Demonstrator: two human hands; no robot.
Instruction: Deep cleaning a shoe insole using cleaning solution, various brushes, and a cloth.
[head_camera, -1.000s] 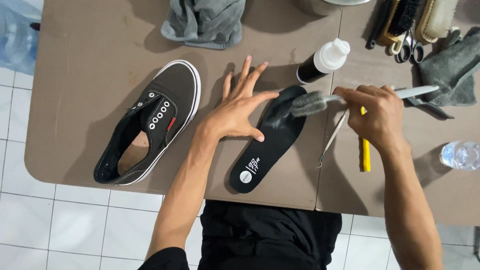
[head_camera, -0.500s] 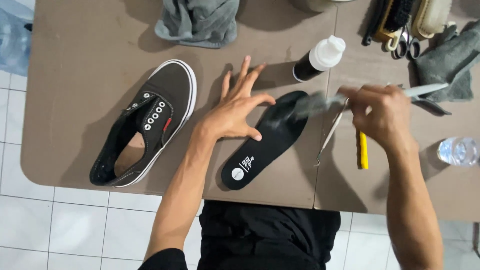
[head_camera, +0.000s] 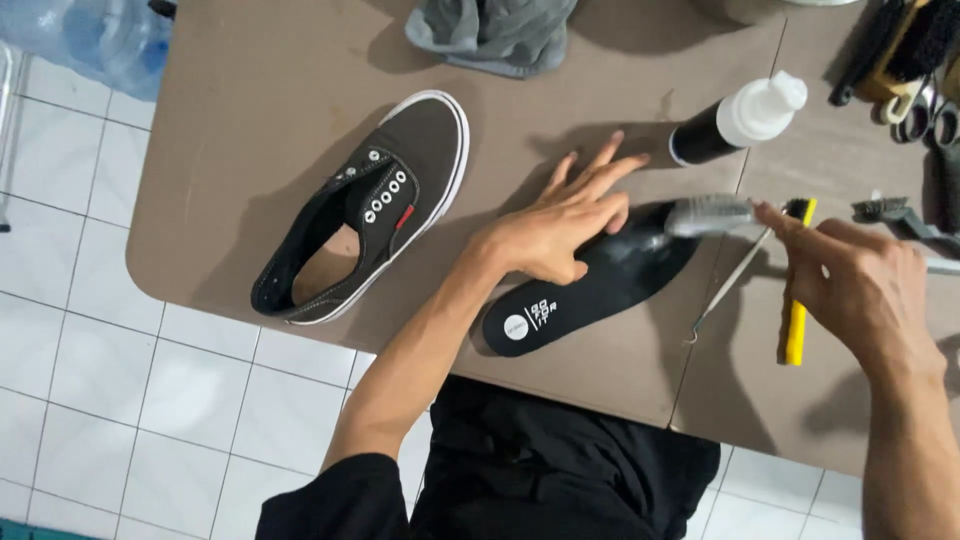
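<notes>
A black insole (head_camera: 590, 295) lies flat on the brown table (head_camera: 250, 120), toe end to the right. My left hand (head_camera: 562, 225) presses down on its middle with fingers spread. My right hand (head_camera: 860, 285) grips a grey brush (head_camera: 708, 214) whose head rests on the insole's toe end. A dark lace-less sneaker (head_camera: 365, 205) with a white sole sits to the left of the insole, apart from both hands.
A black bottle with a white cap (head_camera: 740, 118) lies behind the insole. A yellow-handled brush (head_camera: 796, 320) and a thin metal hook tool (head_camera: 725, 285) lie under my right hand. Grey cloth (head_camera: 490, 30) sits at the back; more brushes and scissors (head_camera: 905, 60) far right.
The view has shifted. My right hand has moved the brush along the toe end of the insole; my left hand keeps pressing the insole.
</notes>
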